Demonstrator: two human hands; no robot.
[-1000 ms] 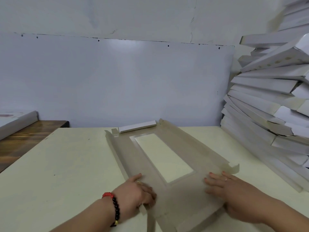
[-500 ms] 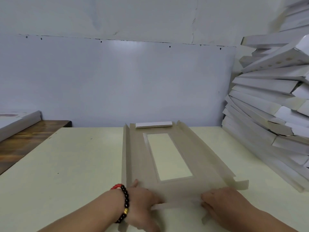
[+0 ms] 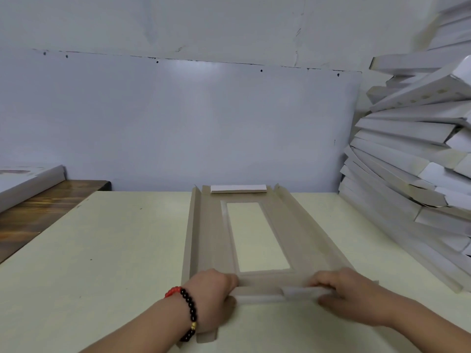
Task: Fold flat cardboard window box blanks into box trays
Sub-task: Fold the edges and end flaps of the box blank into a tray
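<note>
At the far left edge, a wooden side table [image 3: 46,207] carries a flat white box [image 3: 28,182]. On the pale worktop [image 3: 102,250], the left hand [image 3: 211,294], with a bead bracelet [image 3: 188,314] on the wrist, curls its fingers round the left end of the near end flap [image 3: 267,293] of the cardboard blank [image 3: 211,238]. The blank lies in the middle of the worktop with its window [image 3: 256,236] facing up. Its long axis runs from the near edge, where the person stands, straight to the far edge at the wall. The left long flap stands up a little, and the far end flap [image 3: 238,189] is already raised. The right hand [image 3: 349,294] grips the right end of the same near flap, fingers over it and thumb below.

So the flap lies across, between both grips, and the rest of the blank stretches away from them. Both hands are equally near. I judge the next fold turns on rolling this flap away from the person, over the near crease. At the right edge of the worktop leans a stack of folded white trays [image 3: 413,149].
</note>
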